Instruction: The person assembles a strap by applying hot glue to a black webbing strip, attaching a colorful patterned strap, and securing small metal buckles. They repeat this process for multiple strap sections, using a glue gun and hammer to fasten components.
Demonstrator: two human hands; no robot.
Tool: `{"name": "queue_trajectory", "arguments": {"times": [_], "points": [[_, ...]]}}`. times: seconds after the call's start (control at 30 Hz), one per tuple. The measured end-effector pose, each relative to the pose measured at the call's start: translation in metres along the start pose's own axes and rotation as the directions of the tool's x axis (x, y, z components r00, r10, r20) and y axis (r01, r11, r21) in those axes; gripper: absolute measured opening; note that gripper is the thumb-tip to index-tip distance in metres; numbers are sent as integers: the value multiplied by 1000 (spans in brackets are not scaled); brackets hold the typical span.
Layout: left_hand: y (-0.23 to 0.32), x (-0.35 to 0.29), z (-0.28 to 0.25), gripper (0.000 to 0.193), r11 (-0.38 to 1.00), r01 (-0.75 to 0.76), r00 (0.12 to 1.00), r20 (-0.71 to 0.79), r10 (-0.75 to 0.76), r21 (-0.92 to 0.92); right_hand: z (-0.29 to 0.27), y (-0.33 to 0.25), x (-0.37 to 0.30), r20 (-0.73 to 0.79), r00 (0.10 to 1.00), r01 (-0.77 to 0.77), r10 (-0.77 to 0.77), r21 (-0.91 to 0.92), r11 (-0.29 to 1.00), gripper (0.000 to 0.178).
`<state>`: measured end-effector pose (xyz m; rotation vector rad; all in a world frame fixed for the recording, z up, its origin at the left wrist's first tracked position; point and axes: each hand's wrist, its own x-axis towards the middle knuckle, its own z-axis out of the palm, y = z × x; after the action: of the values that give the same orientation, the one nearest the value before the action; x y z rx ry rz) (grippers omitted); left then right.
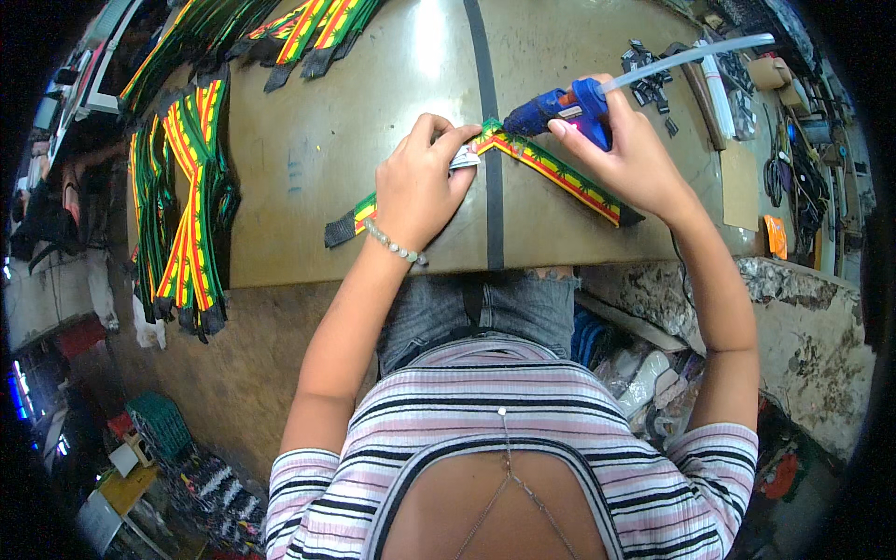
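Observation:
My right hand (637,154) is wrapped around a blue hot glue gun (539,113), and a long translucent glue stick (695,58) sticks out of its back. The gun's nozzle points left, at or just above the bend of a strap (565,179) patterned in green, yellow and red. With fingers closed, my left hand (417,177) pinches that strap at its bend. One strap end slants right to a black tip; the other emerges left of my wrist. A small whitish piece (464,158) shows under my left fingers; its kind is unclear.
Piles of similar straps (191,196) hang over the table's left edge, with more straps (313,33) at the back. A black band (495,215) crosses the table (308,168). Small black parts (649,84), white sticks (719,93) and brown card (739,187) lie right.

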<state>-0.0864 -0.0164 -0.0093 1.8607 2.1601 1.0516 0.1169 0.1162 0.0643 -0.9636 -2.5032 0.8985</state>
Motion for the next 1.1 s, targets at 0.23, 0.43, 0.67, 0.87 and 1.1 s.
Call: {"name": "queue_trajectory", "arguments": {"times": [0.23, 0.43, 0.67, 0.87, 1.1], "points": [[-1, -1, 1, 28, 1000, -20, 999, -27, 20, 8, 3, -5, -18, 40, 999, -31, 31, 7, 999, 48], [-1, -1, 2, 26, 1000, -6, 1000, -18, 6, 21, 12, 5, -26, -43, 995, 89, -90, -21, 996, 51], [1, -1, 1, 28, 1000, 10, 1000, 6, -10, 13, -4, 0, -44, 40, 999, -29, 19, 255, 967, 44], [4, 0, -1, 33, 1000, 21, 1000, 8, -21, 6, -69, 125, -94, -815, 552, -255, 175, 35, 966, 42], [5, 2, 0, 35, 999, 42, 999, 13, -42, -11, -108, 148, -168, -619, 438, -899, 652, -325, 295, 64]]}}
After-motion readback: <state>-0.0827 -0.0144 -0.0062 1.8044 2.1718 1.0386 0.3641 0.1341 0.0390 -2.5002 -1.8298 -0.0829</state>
